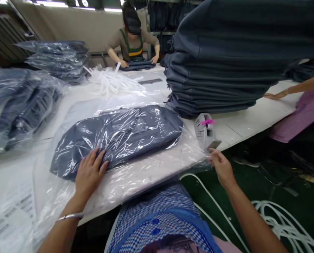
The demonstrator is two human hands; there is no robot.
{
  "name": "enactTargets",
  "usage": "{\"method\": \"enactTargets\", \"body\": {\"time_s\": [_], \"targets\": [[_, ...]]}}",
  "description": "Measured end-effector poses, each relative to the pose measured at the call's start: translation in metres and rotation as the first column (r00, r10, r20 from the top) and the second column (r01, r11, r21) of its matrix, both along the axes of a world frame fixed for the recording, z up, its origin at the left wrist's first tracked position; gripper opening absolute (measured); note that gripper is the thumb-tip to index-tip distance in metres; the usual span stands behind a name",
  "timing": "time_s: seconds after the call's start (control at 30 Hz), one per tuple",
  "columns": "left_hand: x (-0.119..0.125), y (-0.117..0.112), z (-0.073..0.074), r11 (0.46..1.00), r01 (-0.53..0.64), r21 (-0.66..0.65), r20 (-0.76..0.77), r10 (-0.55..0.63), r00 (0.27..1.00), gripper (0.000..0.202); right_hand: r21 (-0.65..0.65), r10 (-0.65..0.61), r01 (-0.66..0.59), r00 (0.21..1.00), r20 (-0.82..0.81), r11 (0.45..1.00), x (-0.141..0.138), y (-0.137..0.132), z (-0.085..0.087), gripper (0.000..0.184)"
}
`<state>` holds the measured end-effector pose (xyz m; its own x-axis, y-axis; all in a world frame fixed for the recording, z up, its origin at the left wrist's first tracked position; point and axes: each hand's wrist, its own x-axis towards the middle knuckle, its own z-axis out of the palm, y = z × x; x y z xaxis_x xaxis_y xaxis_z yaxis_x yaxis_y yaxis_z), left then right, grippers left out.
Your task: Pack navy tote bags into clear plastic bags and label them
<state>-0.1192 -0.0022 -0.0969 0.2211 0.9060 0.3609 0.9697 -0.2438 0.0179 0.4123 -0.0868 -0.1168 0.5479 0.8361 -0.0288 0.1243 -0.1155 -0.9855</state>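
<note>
A folded dark blue garment [130, 130] lies inside a clear plastic bag [151, 168] on the white table before me. My left hand [90, 171] rests on its near left edge with fingers spread over the plastic. Off the table's front edge, my right hand [221, 165] has thumb and fingers pinched together. They are right below the front end of a grey tape dispenser [203, 131], close to the bag's right edge. Whether tape or plastic is between those fingertips is too small to tell. A bit of bright pink shows on the dispenser.
A tall stack of dark folded garments [217, 70] stands behind the dispenser. Bagged garments [17, 102] are piled at left, with white strips [114, 80] heaped farther back. A co-worker [133, 42] handles cloth across the table; another person's hand [276, 95] rests at right.
</note>
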Motion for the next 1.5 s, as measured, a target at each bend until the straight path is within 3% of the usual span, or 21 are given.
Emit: {"method": "enactTargets", "body": {"time_s": [0.1, 0.17, 0.33, 0.47, 0.57, 0.67, 0.73, 0.83, 0.9, 1.0, 1.2, 1.33, 1.4, 1.5], "targets": [[0.0, 0.0, 0.003, 1.0, 0.01, -0.007, 0.016, -0.01, 1.0, 0.059, 0.038, 0.285, -0.284, 0.959, -0.014, 0.958, -0.007, -0.016, -0.004, 0.085], [0.0, 0.001, 0.004, 1.0, 0.022, -0.003, 0.028, -0.022, 0.999, 0.058, 0.015, 0.323, -0.323, 0.946, 0.029, 0.946, -0.012, -0.022, -0.006, 0.092], [-0.005, 0.005, 0.002, 0.999, 0.05, 0.019, 0.044, -0.051, 0.998, 0.057, 0.013, -0.005, 0.003, 0.989, 0.149, 1.0, -0.014, -0.022, 0.006, 0.051], [-0.007, 0.007, 0.001, 0.999, 0.045, 0.006, 0.024, -0.045, 0.999, 0.057, -0.011, -0.053, 0.056, 0.982, 0.182, 0.998, -0.009, -0.026, 0.022, 0.035], [-0.004, 0.006, 0.004, 1.0, 0.026, -0.013, -0.006, -0.026, 1.0, 0.059, -0.002, -0.128, 0.128, 0.992, 0.006, 0.992, -0.01, -0.028, 0.016, 0.038], [0.0, 0.004, 0.007, 0.999, 0.012, -0.036, -0.014, -0.012, 1.0, 0.061, -0.002, -0.163, 0.172, 0.929, -0.331, 0.985, -0.022, -0.032, -0.003, 0.043], [0.002, 0.003, 0.008, 0.999, 0.009, -0.049, -0.007, -0.01, 1.0, 0.061, -0.027, -0.068, 0.063, 0.87, -0.489, 0.998, -0.038, -0.038, -0.014, 0.046], [0.002, 0.003, 0.008, 0.998, 0.004, -0.068, 0.001, -0.004, 1.0, 0.06, -0.067, 0.115, -0.18, 0.83, -0.545, 0.981, -0.069, -0.048, -0.021, 0.052], [0.001, 0.003, 0.007, 0.997, -0.002, -0.074, 0.001, 0.002, 1.0, 0.06, -0.06, 0.126, -0.185, 0.839, -0.529, 0.981, -0.088, -0.048, -0.02, 0.052], [0.0, 0.003, 0.007, 0.997, -0.002, -0.078, -0.005, 0.002, 1.0, 0.06, -0.01, 0.041, -0.053, 0.866, -0.499, 0.999, -0.106, -0.038, -0.013, 0.039], [-0.001, 0.004, 0.009, 0.995, 0.006, -0.096, -0.007, -0.006, 1.0, 0.059, -0.035, 0.02, -0.042, 0.876, -0.482, 0.999, -0.094, -0.026, 0.018, 0.038], [0.003, 0.005, 0.012, 0.994, 0.008, -0.11, 0.0, -0.008, 1.0, 0.058, 0.086, 0.102, -0.072, 0.897, -0.431, 0.994, -0.075, -0.039, 0.033, 0.03], [0.005, 0.005, 0.013, 0.995, -0.003, -0.102, 0.007, 0.004, 1.0, 0.058, 0.126, 0.218, -0.181, 0.877, -0.427, 0.975, -0.074, -0.046, 0.03, 0.03], [0.007, 0.005, 0.015, 0.995, -0.011, -0.102, -0.002, 0.011, 1.0, 0.058, 0.033, 0.435, -0.442, 0.863, -0.258, 0.897, -0.086, -0.05, 0.016, 0.034]]}}
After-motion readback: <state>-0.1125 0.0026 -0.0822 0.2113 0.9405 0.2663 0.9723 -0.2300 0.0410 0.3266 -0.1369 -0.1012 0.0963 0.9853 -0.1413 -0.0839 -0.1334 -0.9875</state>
